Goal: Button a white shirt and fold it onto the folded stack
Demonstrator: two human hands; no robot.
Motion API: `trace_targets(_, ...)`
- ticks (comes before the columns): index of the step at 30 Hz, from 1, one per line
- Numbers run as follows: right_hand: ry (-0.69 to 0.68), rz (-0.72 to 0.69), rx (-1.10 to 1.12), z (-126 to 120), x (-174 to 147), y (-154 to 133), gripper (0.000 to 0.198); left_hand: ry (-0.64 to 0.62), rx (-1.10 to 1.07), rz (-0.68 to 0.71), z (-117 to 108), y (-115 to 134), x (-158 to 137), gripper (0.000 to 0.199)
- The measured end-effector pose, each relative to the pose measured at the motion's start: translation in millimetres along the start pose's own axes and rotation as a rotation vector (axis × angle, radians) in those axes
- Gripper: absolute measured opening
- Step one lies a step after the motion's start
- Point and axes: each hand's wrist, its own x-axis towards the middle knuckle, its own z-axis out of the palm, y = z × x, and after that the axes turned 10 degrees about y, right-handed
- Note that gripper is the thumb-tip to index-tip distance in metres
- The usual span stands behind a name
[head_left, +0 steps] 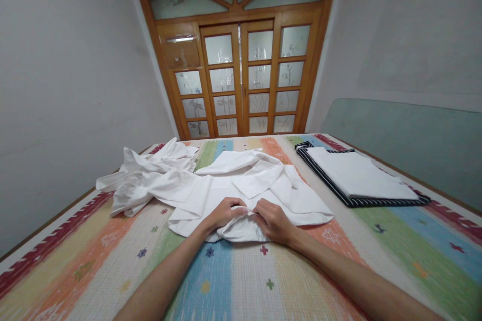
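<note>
A white garment, apparently a shirt point(222, 188), lies spread and wrinkled on the patterned cloth in front of me. My left hand point(227, 212) pinches its near edge, fingers closed on the fabric. Close by on the right, my right hand point(271, 218) grips the same edge, with its fingers curled around the cloth. A bunched bit of fabric shows between the two hands, and the near edge droops below them. Just left of the shirt, touching or overlapping it, is a crumpled heap of white cloth point(150, 178); where one stops and the other begins is hard to tell.
A folded white garment point(361, 173) rests on a folded black-and-white striped one point(320, 170) at the right. Multicoloured striped cloth point(241, 286) covers the table. Walls flank both sides, with a pale green board point(406, 135) at right and wooden glazed doors point(241, 75) beyond.
</note>
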Motion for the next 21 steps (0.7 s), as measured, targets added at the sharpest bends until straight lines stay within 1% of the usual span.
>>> trace_targets(4, 0.015, -0.079, -0.008, -1.2, 1.9, 1.1, 0.017, 0.007, -0.020, -0.018, 1.8, -0.7, 2.3, 0.023)
trace_targets(10, 0.011, -0.160, -0.029, -1.7, 3.5, 2.1, 0.020, 0.055, -0.016, -0.029, 4.4, -1.2, 3.8, 0.022)
trace_targets(12, -0.009, -0.132, -0.030, -1.0, 3.2, 1.9, 0.019, 0.065, -0.033, -0.033, 4.9, -1.9, 3.5, 0.021)
trace_targets(16, -0.106, 0.007, -0.031, 3.3, 2.1, 1.9, 0.014, 0.077, -0.054, -0.031, 5.6, -3.6, 2.6, 0.017)
trace_targets(21, -0.207, 0.084, -0.025, 8.1, 3.8, 4.4, 0.017, 0.088, -0.050, -0.051, 6.0, -2.3, 2.3, 0.016)
